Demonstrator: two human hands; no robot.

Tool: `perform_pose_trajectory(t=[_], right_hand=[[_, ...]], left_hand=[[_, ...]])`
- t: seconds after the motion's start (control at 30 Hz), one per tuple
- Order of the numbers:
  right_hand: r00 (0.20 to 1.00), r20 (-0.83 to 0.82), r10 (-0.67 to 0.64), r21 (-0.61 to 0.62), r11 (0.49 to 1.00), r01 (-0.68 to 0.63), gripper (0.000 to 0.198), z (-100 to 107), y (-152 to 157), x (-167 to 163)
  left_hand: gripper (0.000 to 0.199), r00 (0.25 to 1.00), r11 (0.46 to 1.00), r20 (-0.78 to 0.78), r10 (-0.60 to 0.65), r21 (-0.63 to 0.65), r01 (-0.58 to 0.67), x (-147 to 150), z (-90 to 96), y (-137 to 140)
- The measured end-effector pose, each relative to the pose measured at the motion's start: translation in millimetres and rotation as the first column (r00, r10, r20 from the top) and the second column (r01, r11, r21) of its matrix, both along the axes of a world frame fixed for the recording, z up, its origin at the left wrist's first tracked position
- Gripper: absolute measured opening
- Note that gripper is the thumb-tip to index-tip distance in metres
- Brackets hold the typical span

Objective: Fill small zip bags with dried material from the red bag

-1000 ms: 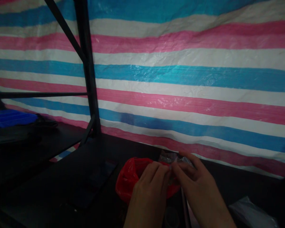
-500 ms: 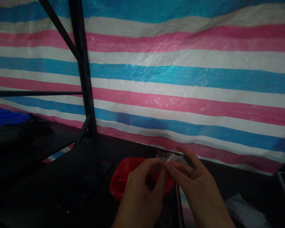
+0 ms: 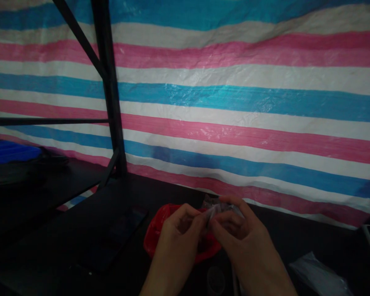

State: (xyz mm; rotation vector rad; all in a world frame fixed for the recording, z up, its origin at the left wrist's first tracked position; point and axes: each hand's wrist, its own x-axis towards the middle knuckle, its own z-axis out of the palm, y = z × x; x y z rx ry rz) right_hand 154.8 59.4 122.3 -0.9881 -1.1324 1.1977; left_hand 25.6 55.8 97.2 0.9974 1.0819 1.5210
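Observation:
Between my two hands is a small clear plastic bag (image 3: 215, 210), crinkled and partly hidden by the fingers. My left hand (image 3: 177, 242) is closed, its thumb and forefinger pinching the near left edge of this plastic. From the other side my right hand (image 3: 248, 242) grips it, thumb against curled fingers. Beneath and behind both hands sits a red plastic-lined container (image 3: 154, 236), its inside mostly covered by the hands. In the dim light I cannot make out what, if anything, the bag holds.
A dark flat phone-like object (image 3: 131, 224) lies on the black tabletop (image 3: 160, 191) at left. Near the front is a small round clear piece (image 3: 216, 280). More clear plastic (image 3: 320, 273) lies at right. A black metal post (image 3: 111, 94) stands before the striped sheet (image 3: 234, 98).
My hands have drawn slightly apart, the left shifting a little left. My right forefinger, raised before, is now bent down toward the plastic. The round clear piece shows more.

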Motion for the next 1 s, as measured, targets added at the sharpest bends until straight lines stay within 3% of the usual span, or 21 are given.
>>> perform_pose_trajectory(t=[0.1, 0.2, 0.33, 0.47, 0.53, 0.6, 0.67, 0.73, 0.83, 1.0], right_hand=[[0.993, 0.098, -0.064, 0.021, 0.998, 0.062, 0.051, -1, -2, -9], [0.981, 0.183, -0.062, 0.059, 0.997, 0.052, 0.049, -5, -1, -12], [0.947, 0.253, -0.197, 0.072, 0.98, 0.184, 0.065, -20, 11, -6], [0.977, 0.212, -0.007, -0.005, 1.0, 0.008, 0.068, -33, 23, -2], [0.977, 0.214, -0.019, 0.026, 1.0, 0.014, 0.061, -36, 27, -2], [0.94, 0.311, -0.138, 0.086, 0.989, 0.117, 0.051, -37, 28, -3], [0.844, 0.472, -0.254, 0.166, 0.966, 0.198, 0.042, -39, 28, -3], [0.734, 0.609, -0.3, 0.227, 0.953, 0.201, 0.034, -40, 27, -5], [0.674, 0.681, -0.285, 0.257, 0.956, 0.145, 0.026, -39, 23, -10], [0.747, 0.625, -0.226, 0.235, 0.967, 0.096, 0.028, -34, 21, -22]], left_hand=[[0.023, 0.984, 0.985, -0.046, 0.174, -0.008, -0.175, -2, 1.5, 0], [0.027, 0.979, 0.979, -0.033, 0.203, -0.013, -0.204, -6, 2.8, 1], [0.031, 0.976, 0.981, 0.1, 0.191, 0.01, -0.193, -11, 1.5, 5], [0.031, 0.99, 0.998, 0.128, 0.066, 0.0, -0.067, -19, -8.1, 12], [0.032, 0.998, 0.998, 0.037, 0.057, 0.003, -0.057, -25, -14.7, 16], [0.036, 0.977, 0.987, -0.141, 0.161, 0.02, -0.159, -33, -20.2, 19], [0.041, 0.878, 0.948, -0.359, 0.317, 0.083, -0.308, -41, -23.6, 21], [0.041, 0.762, 0.917, -0.516, 0.391, 0.153, -0.368, -47, -25.9, 21], [0.04, 0.722, 0.946, -0.611, 0.324, 0.194, -0.26, -49, -29.3, 19], [0.037, 0.803, 0.991, -0.59, 0.084, 0.132, -0.006, -43, -28.3, 13]])
